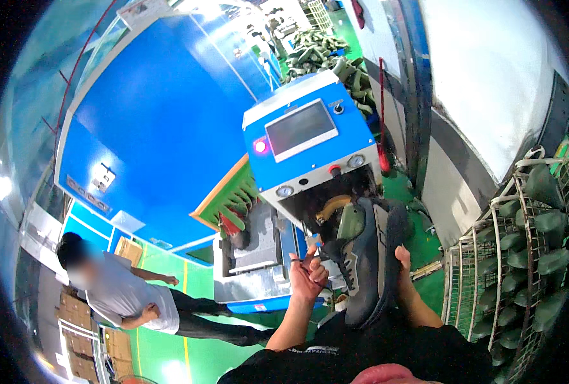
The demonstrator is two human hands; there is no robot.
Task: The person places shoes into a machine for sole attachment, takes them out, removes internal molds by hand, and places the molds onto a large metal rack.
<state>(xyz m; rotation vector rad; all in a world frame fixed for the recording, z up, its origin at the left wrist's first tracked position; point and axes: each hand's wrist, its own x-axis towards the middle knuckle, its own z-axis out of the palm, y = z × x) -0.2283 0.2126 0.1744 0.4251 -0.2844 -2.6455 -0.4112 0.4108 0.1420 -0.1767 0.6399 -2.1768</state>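
Dark grey, the shoe [366, 275] sits before my chest, a green form [352, 222] showing at its upper end. My right grip [407, 272] is closed on its right side, thumb up, fingers hidden behind. My left grip [308, 276] is half curled just beside its left side; I cannot tell whether it pinches anything. Beyond stands a blue machine [310, 96]; at right, a wire rack [462, 285].

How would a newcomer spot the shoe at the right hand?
Find the blue machine with the screen. In front of it, at the right hand, is the dark shoe. Pale side trim sets it apart from plain green forms in the wire rack.
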